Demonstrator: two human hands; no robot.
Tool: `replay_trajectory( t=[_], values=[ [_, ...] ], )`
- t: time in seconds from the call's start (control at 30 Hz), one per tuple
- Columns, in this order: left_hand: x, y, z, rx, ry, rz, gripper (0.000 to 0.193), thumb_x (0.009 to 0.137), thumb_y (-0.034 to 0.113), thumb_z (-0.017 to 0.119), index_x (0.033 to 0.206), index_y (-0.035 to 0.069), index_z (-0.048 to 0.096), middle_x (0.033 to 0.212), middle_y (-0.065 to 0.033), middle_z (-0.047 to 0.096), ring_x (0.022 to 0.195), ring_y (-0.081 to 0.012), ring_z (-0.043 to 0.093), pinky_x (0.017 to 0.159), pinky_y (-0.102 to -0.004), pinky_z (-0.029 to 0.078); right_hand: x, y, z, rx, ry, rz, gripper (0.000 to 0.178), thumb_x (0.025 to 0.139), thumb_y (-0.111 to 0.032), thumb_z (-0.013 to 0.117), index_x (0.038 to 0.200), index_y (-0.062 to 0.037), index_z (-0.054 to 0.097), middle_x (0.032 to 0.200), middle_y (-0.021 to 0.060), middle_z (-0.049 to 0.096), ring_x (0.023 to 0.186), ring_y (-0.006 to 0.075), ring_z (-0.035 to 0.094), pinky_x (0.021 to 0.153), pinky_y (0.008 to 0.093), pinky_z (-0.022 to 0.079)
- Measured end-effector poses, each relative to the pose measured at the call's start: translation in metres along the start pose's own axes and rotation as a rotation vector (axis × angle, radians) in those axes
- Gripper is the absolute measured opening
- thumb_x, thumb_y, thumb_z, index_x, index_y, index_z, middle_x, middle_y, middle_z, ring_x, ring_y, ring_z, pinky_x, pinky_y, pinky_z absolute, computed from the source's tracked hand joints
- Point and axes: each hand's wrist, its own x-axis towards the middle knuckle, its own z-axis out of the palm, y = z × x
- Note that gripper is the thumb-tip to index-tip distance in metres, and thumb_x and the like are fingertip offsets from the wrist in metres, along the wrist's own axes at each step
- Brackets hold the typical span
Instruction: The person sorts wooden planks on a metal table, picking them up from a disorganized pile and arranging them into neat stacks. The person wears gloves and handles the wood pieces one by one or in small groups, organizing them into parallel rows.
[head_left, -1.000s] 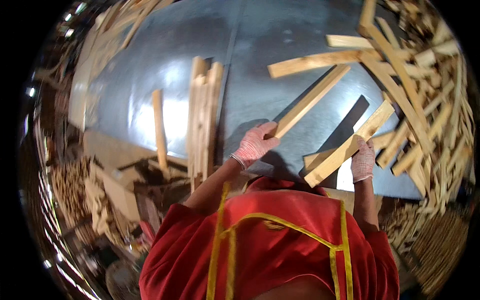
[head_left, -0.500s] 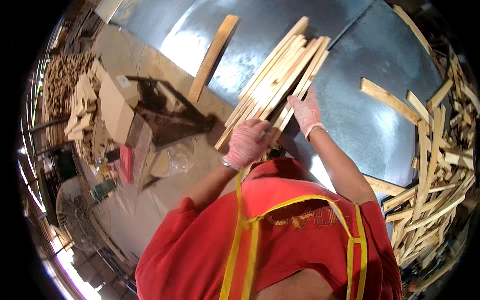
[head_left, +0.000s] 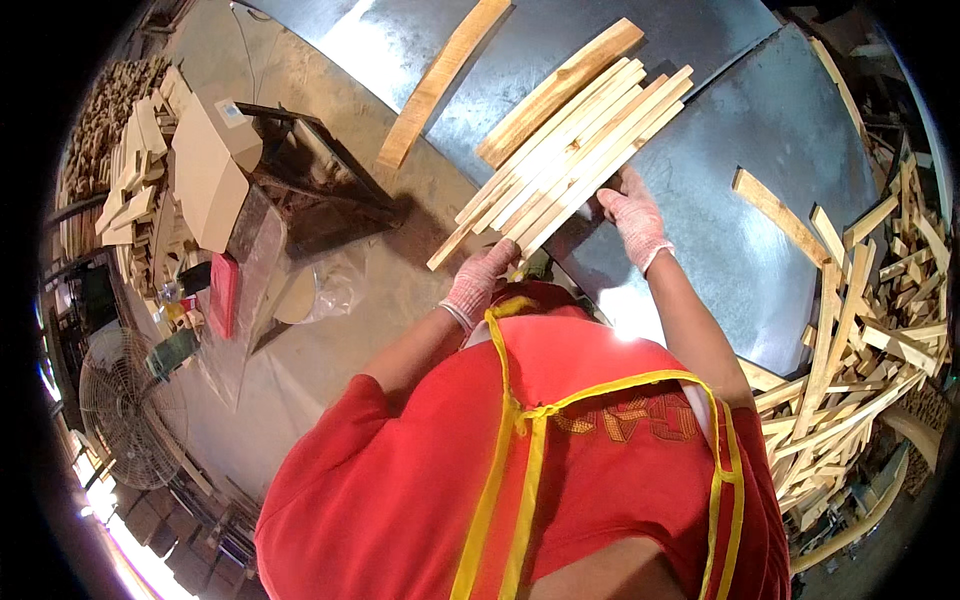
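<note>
L hand [head_left: 482,280], in knit glove: fingers bent round near ends of the wooden strips [head_left: 585,145], approx. 7 side by side, ends staggered; exact no. unclear b/c they overlap. R hand [head_left: 636,212], also gloved: half open, thumb against strips' R edge, fingertips partly hidden, so can't tell if they reach under. Strips run diag. from L hand, up & R, past R hand.

1 wider board [head_left: 560,92] just beside strips, on their L side, beyond L hand. 1 curved plank [head_left: 440,85] farther off, up-L of L hand, part over edge of metal-topped surface [head_left: 730,120]. R of R hand, 1 short slat [head_left: 780,213], well apart; past it a big heap of offcuts [head_left: 850,375], too many to count.

Well L of L hand: 1 cardboard box [head_left: 208,180], 1 red flat item [head_left: 223,295], kind unclear, & 1 wire-caged fan [head_left: 130,408], lower down.
</note>
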Motion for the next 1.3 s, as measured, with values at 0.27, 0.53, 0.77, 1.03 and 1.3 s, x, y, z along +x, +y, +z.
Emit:
replay_trajectory(
  t=[0.27, 0.53, 0.77, 1.03, 1.3],
  values=[
    [0.014, 0.021, 0.000, -0.154, -0.181, -0.011, 0.034, 0.099, 0.040, 0.065, 0.095, 0.007, 0.071, 0.081, 0.0024, 0.060, 0.071, -0.0086, 0.050, 0.063, -0.0268, 0.036, -0.001, 0.015, -0.013, 0.233, 0.009, 0.111, 0.073, 0.095, -0.005, 0.065, 0.160, 0.0054, 0.034, 0.097, 0.0038, 0.056, 0.077, 0.0108, 0.052, 0.068, 0.0250, 0.046],
    [-0.036, 0.050, -0.004, 0.302, -0.030, 0.452, 0.051, 0.097, 0.043, 0.070, 0.122, -0.002, 0.073, 0.113, -0.0123, 0.073, 0.112, -0.0226, 0.066, 0.101, -0.0348, 0.049, -0.060, -0.085, 0.036, 0.213, 0.150, -0.020, 0.065, 0.100, -0.019, 0.068, 0.155, 0.0033, 0.042, 0.138, 0.0197, 0.062, 0.126, 0.0286, 0.062, 0.104, 0.0388, 0.052],
    [-0.080, 0.100, -0.019, 0.692, 0.016, 0.451, 0.053, 0.093, 0.028, 0.081, 0.132, -0.005, 0.065, 0.128, -0.0173, 0.067, 0.120, -0.0264, 0.066, 0.102, -0.0375, 0.055, -0.042, -0.096, 0.056, 0.690, 0.039, -0.023, 0.053, 0.090, -0.011, 0.071, 0.137, -0.0011, 0.048, 0.105, 0.0107, 0.065, 0.095, 0.0258, 0.070, 0.086, 0.0413, 0.061],
    [0.023, 0.026, -0.107, 0.816, 0.021, 0.242, 0.054, 0.087, 0.033, 0.078, 0.130, 0.001, 0.067, 0.089, -0.0109, 0.074, 0.080, -0.0206, 0.070, 0.077, -0.0347, 0.056, -0.089, -0.053, 0.023, 0.800, 0.212, 0.012, 0.061, 0.080, 0.001, 0.056, 0.140, 0.0011, 0.045, 0.111, 0.0185, 0.066, 0.100, 0.0330, 0.070, 0.091, 0.0471, 0.062],
    [-0.058, 0.110, -0.024, 0.722, -0.025, 0.484, 0.028, 0.100, 0.017, 0.066, 0.122, 0.000, 0.070, 0.087, -0.0046, 0.070, 0.077, -0.0107, 0.062, 0.068, -0.0290, 0.052, -0.122, 0.004, -0.022, 0.929, 0.353, -0.165, 0.043, 0.084, -0.006, 0.063, 0.126, -0.0020, 0.053, 0.099, 0.0137, 0.065, 0.087, 0.0273, 0.066, 0.080, 0.0402, 0.058]
  ],
)
